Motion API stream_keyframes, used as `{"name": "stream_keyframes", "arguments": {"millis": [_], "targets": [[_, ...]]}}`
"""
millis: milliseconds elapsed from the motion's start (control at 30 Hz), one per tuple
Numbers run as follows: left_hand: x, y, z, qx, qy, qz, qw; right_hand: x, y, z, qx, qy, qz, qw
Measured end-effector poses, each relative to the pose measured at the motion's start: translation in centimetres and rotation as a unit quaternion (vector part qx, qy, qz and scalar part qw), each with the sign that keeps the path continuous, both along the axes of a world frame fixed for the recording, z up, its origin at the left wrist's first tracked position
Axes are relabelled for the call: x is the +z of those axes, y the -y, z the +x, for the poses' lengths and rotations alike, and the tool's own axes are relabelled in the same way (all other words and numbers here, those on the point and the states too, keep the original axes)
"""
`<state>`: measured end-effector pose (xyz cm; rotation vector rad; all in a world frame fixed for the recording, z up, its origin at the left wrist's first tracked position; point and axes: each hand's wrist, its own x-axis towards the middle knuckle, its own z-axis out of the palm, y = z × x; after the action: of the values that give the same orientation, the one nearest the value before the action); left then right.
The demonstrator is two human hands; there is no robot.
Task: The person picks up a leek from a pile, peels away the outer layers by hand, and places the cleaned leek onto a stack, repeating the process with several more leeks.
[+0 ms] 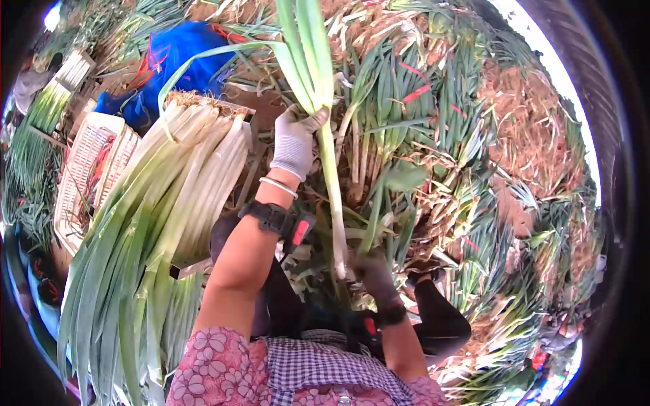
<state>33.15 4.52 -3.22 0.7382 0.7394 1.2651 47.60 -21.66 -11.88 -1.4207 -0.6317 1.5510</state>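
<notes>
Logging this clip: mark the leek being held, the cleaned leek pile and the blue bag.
leek [330, 176], head view, pale stalk.
leek pile [196, 169], head view, white stalks.
blue bag [177, 57], head view, middle.

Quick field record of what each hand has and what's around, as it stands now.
left hand: gloved, gripping the leek at its green upper part
right hand: dark glove, holding the same leek near its white end
leek: long, held up between both hands
left side: bundle of leeks, basket
behind: leek pile, blue bag
</notes>
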Motion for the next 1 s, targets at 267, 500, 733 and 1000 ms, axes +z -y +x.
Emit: {"name": "stream_keyframes", "arguments": {"millis": [267, 500, 733, 1000], "targets": [[0.3, 1.8, 0.2, -0.204, 0.185, -0.012, 0.961, 9.8, -7.7, -1.5, -0.061, 0.403, 0.176, 0.896], [0.5, 2.5, 1.4, -0.233, 0.099, 0.004, 0.968, 10.1, -12.4, -3.4, -0.038, 0.561, 0.260, 0.785], [0.6, 3.3, 0.6, -0.297, 0.095, 0.043, 0.949, 7.2, -11.6, -1.8, -0.064, 0.121, 0.059, 0.989], [1.6, 1.4, -1.0, -0.160, 0.086, 0.095, 0.979, -5.9, 1.7, -1.5, 0.399, 0.624, -0.028, 0.672]]}}
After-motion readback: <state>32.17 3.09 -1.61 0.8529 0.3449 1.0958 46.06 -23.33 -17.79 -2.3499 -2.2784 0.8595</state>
